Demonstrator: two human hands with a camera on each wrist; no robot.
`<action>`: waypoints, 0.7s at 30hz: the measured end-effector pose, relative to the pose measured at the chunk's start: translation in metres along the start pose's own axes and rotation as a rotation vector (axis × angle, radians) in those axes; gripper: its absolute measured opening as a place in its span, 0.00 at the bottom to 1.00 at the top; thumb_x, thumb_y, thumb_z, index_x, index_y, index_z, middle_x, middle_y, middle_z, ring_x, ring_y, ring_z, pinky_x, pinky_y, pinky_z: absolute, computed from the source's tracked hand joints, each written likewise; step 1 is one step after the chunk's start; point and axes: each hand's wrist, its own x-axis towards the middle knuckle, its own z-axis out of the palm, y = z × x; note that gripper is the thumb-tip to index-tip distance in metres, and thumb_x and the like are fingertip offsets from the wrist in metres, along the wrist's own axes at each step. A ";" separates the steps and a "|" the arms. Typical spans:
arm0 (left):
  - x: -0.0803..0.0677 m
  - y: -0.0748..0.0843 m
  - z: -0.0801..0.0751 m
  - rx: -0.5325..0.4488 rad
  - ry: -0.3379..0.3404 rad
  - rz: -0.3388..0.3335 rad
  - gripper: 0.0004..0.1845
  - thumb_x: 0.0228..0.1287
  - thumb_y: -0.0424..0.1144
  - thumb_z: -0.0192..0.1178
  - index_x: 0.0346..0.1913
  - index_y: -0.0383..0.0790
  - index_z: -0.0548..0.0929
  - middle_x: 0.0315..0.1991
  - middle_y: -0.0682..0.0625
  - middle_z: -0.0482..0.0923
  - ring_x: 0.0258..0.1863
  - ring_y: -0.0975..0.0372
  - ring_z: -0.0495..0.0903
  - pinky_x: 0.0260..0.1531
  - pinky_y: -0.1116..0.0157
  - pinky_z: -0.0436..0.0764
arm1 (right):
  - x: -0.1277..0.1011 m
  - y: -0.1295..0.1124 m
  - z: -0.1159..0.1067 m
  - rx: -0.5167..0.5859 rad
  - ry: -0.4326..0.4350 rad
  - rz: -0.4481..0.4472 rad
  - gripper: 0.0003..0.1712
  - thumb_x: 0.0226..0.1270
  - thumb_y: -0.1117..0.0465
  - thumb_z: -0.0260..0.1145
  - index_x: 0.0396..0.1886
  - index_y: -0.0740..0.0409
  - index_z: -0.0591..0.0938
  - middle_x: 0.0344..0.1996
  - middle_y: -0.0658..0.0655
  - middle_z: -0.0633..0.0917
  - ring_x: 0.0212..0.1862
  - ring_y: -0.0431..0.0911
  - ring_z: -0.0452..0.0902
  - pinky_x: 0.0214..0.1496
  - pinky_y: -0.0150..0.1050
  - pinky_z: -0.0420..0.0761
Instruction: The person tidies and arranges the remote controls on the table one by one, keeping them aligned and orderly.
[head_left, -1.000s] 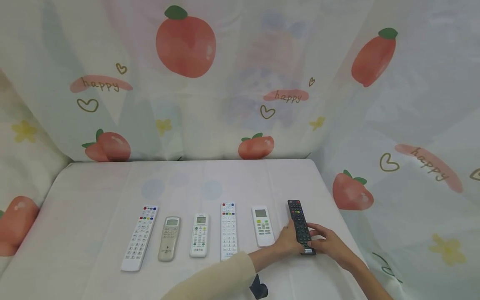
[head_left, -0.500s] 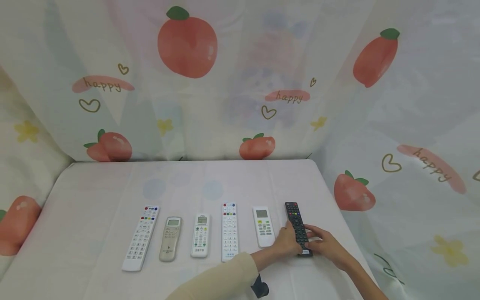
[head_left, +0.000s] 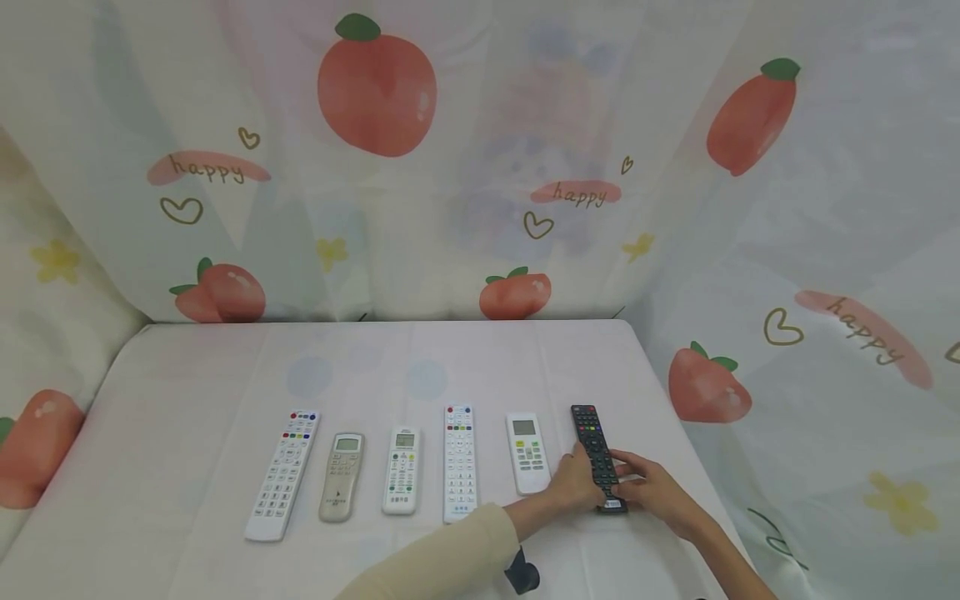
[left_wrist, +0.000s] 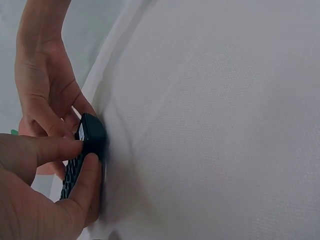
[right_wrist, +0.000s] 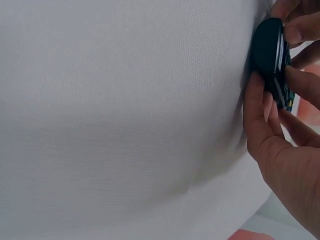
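A black remote control (head_left: 596, 454) lies on the white-covered table near its right side, tilted slightly, its top end pointing away and a little left. My left hand (head_left: 577, 482) holds its left edge near the lower end. From the right side my right hand (head_left: 660, 497) pinches the same lower part. In the left wrist view, the left thumb and a finger close on the end of the remote (left_wrist: 93, 131), with the right hand (left_wrist: 47, 85) beyond. The right wrist view shows right-hand fingers (right_wrist: 254, 117) along the edge of the remote (right_wrist: 267, 47).
Left of the black remote, several others stand in a row: a white one with a screen (head_left: 527, 454), a long white one (head_left: 460, 467), a smaller white one (head_left: 401, 471), a beige one (head_left: 341, 479) and another long white one (head_left: 282, 477). Fruit-printed cloth (head_left: 420, 225) walls the table.
The black remote has shifted slightly left in both hands' hold since a second ago, and stays nearly still over the last half second. The other remotes keep their places.
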 end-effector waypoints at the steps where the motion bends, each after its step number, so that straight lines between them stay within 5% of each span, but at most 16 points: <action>1: 0.001 0.000 0.000 -0.003 0.000 0.002 0.48 0.47 0.30 0.75 0.71 0.26 0.59 0.46 0.39 0.75 0.43 0.58 0.79 0.43 0.66 0.81 | 0.000 0.000 0.000 -0.002 0.002 0.001 0.40 0.61 0.71 0.65 0.73 0.69 0.63 0.52 0.65 0.76 0.46 0.52 0.80 0.46 0.48 0.83; 10: 0.000 0.009 -0.021 0.068 0.022 0.024 0.48 0.52 0.41 0.74 0.72 0.27 0.61 0.54 0.35 0.73 0.50 0.53 0.78 0.49 0.61 0.81 | 0.005 0.002 0.001 0.000 0.019 0.020 0.40 0.61 0.71 0.66 0.73 0.69 0.63 0.52 0.65 0.76 0.47 0.52 0.80 0.47 0.48 0.84; 13: 0.001 0.013 -0.036 0.099 0.035 0.034 0.46 0.54 0.41 0.73 0.73 0.31 0.62 0.57 0.35 0.73 0.51 0.52 0.79 0.47 0.61 0.83 | 0.007 0.003 0.000 0.002 0.014 0.030 0.41 0.61 0.70 0.67 0.73 0.69 0.63 0.53 0.65 0.75 0.48 0.52 0.79 0.48 0.49 0.84; 21: -0.002 0.018 -0.091 -0.030 0.060 0.073 0.41 0.60 0.39 0.69 0.74 0.37 0.63 0.49 0.42 0.79 0.37 0.59 0.82 0.33 0.66 0.83 | 0.015 0.005 -0.005 -0.028 0.017 0.061 0.42 0.61 0.68 0.68 0.74 0.68 0.63 0.54 0.66 0.75 0.49 0.53 0.78 0.47 0.48 0.84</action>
